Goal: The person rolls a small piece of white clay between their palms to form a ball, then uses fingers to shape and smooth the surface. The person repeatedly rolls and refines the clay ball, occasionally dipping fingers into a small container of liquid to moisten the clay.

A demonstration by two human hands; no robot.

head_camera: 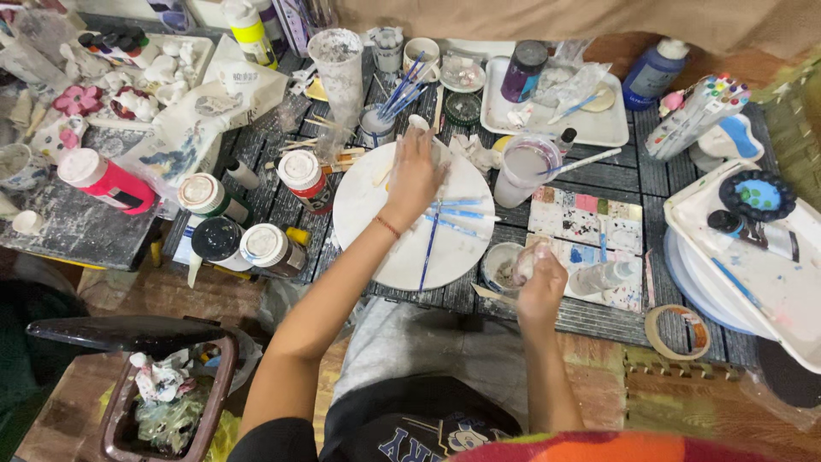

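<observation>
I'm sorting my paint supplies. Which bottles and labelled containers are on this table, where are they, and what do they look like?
Pink bottle: far left, lying down, white cap.
Red-labelled jar: left of the white plate, white lid.
Purple bottle: on the white tray, dark cap.
Blue bottle: top right, white cap.
Yellow bottle: top, white cap.

A dark slatted table [633,175] holds a red paint bottle with a white cap [104,181], a white rectangular tray [599,128], a blue bottle [652,73] and a roll of tan tape [677,331]. A brown waste bin of crumpled tissue [167,398] stands lower left.
</observation>
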